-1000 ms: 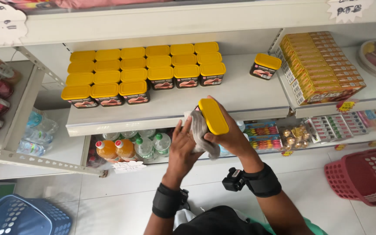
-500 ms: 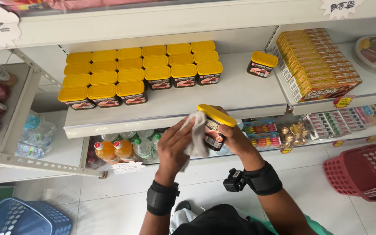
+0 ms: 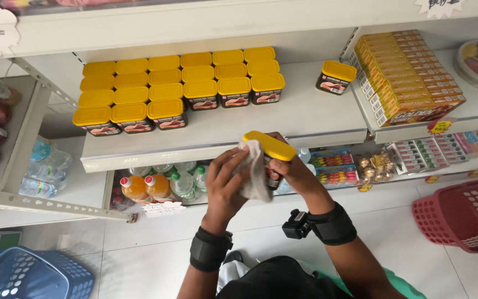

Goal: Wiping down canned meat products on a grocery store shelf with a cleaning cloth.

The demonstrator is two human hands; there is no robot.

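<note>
Yellow-lidded tin (image 3: 271, 150) before white shelf (image 3: 305, 119), tiled floor (image 3: 139, 249).

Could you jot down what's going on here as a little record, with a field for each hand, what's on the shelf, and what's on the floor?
Place: shop aisle, seen from above
Right hand: holds a yellow-lidded can
Left hand: presses a pale cloth against the can
Shelf: rows of matching yellow-lidded cans, one lone can apart to their right
Next shelf over: stacked orange boxes
Lower shelf: drink bottles
Floor: red basket at right, blue basket at left
</note>
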